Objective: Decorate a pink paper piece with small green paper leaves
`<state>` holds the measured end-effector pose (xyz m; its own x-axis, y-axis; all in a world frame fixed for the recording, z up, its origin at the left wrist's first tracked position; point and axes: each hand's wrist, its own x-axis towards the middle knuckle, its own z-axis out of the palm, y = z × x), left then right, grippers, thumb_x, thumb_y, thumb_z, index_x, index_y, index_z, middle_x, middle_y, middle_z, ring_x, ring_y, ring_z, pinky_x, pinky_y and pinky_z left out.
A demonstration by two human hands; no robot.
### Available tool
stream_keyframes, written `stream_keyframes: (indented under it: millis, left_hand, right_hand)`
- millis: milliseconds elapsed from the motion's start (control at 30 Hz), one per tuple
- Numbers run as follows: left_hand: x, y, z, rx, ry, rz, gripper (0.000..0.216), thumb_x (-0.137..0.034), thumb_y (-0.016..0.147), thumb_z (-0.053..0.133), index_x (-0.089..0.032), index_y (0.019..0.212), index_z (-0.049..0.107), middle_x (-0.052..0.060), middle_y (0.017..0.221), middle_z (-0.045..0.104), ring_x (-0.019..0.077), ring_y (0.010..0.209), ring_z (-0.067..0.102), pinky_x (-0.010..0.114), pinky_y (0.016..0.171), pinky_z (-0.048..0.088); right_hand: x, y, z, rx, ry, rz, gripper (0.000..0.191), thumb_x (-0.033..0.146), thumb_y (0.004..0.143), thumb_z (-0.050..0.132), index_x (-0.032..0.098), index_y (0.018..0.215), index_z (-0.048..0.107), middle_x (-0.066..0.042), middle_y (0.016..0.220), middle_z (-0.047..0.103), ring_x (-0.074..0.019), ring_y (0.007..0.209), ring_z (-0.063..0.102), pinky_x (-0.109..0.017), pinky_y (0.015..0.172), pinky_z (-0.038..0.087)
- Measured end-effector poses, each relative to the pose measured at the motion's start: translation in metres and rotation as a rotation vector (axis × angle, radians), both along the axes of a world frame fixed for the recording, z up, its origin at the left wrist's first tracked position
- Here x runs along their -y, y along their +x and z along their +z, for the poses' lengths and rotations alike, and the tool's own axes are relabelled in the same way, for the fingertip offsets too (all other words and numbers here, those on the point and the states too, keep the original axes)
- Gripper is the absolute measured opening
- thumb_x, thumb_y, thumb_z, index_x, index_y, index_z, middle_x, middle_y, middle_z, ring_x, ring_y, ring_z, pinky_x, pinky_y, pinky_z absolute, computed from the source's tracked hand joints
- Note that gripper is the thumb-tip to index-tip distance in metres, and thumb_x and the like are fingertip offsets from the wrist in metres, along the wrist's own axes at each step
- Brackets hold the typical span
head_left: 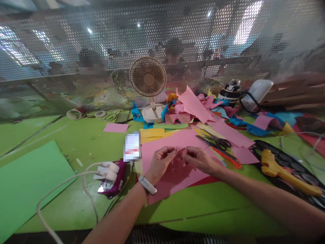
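A small pink paper scrap (pixel 180 153) was pinched between both sets of fingertips, left hand (pixel 159 164) and right hand (pixel 200 161) closed narrowly on its opposite ends. It hung just above a large pink paper sheet (pixel 175 181) lying on the green table (pixel 203 203). The scrap looked thin and creased, the same colour as the sheet below. Its outline blended into that sheet, and the fingers covered its ends, so its exact shape could not be made out. Black-handled metal scissors (pixel 218 140) lay near the right hand.
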<state>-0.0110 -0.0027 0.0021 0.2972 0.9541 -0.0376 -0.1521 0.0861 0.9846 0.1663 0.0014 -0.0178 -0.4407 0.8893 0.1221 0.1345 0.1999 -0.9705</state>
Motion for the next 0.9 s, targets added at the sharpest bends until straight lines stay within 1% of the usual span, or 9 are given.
stream_keyframes:
  millis: [100,233,300,400,500,667,800,900]
  left_hand:
    - [-0.001,0.000,-0.002,-0.042,0.047,0.025,0.023,-0.033,0.072,0.064,-0.017,0.087,0.068,0.006,0.085,0.068,0.0166,0.074,0.060,0.027,0.066,0.046]
    - [0.000,0.002,-0.003,-0.082,0.106,0.012,0.021,-0.032,0.074,0.062,-0.017,0.087,0.068,0.006,0.083,0.068,0.0176,0.076,0.059,0.028,0.070,0.046]
    - [0.001,0.002,-0.002,-0.071,0.133,0.004,0.019,-0.031,0.074,0.062,-0.016,0.086,0.068,0.006,0.083,0.067,0.0180,0.079,0.059,0.028,0.073,0.045]
    - [0.002,0.000,-0.002,-0.074,0.146,0.016,0.019,-0.030,0.077,0.059,-0.016,0.087,0.067,0.006,0.087,0.065,0.0180,0.083,0.057,0.028,0.076,0.044]
    - [0.002,-0.002,-0.003,-0.099,0.158,0.012,0.021,-0.029,0.078,0.058,-0.017,0.093,0.066,0.006,0.091,0.065,0.0179,0.086,0.056,0.028,0.078,0.043]
    - [0.001,-0.002,-0.004,-0.136,0.224,-0.019,0.024,-0.028,0.080,0.056,-0.018,0.099,0.065,0.007,0.092,0.064,0.0171,0.085,0.056,0.027,0.076,0.044]
    - [0.002,-0.003,-0.003,-0.163,0.280,-0.046,0.024,-0.026,0.081,0.054,-0.017,0.100,0.064,0.007,0.096,0.063,0.0173,0.088,0.056,0.029,0.079,0.044]
    - [0.002,-0.004,-0.004,-0.211,0.319,-0.039,0.023,-0.026,0.082,0.053,-0.016,0.099,0.063,0.008,0.095,0.063,0.0169,0.087,0.056,0.029,0.078,0.045]
  right_hand:
    - [0.001,0.003,0.001,0.016,0.016,0.003,0.025,0.040,0.083,0.049,0.016,0.076,0.056,0.000,0.067,0.055,-0.0115,0.060,0.049,-0.023,0.053,0.037]
    - [-0.003,0.003,0.002,-0.004,0.089,-0.127,0.024,0.040,0.084,0.047,0.017,0.078,0.053,0.001,0.067,0.052,-0.0116,0.061,0.046,-0.024,0.055,0.036]
    - [-0.007,0.002,0.000,-0.038,0.111,-0.155,0.023,0.039,0.084,0.048,0.018,0.077,0.052,0.002,0.065,0.050,-0.0112,0.060,0.045,-0.024,0.056,0.036]
    - [-0.011,0.002,-0.002,-0.097,0.117,-0.135,0.022,0.038,0.084,0.049,0.018,0.074,0.051,0.002,0.064,0.048,-0.0107,0.059,0.044,-0.024,0.056,0.036]
    - [-0.013,0.003,-0.005,-0.121,0.081,-0.100,0.023,0.039,0.084,0.050,0.018,0.073,0.051,0.003,0.063,0.047,-0.0104,0.059,0.044,-0.024,0.055,0.035]
    - [-0.012,0.004,-0.007,-0.141,0.011,-0.066,0.025,0.041,0.082,0.052,0.017,0.075,0.053,0.003,0.063,0.047,-0.0099,0.058,0.043,-0.023,0.055,0.035]
    - [-0.012,0.004,-0.007,-0.177,-0.027,-0.043,0.026,0.041,0.083,0.052,0.017,0.075,0.054,0.002,0.062,0.050,-0.0105,0.059,0.045,-0.024,0.056,0.036]
    - [-0.011,0.004,-0.007,-0.173,-0.037,-0.022,0.025,0.040,0.083,0.052,0.017,0.075,0.054,0.001,0.063,0.053,-0.0109,0.060,0.047,-0.024,0.057,0.037]
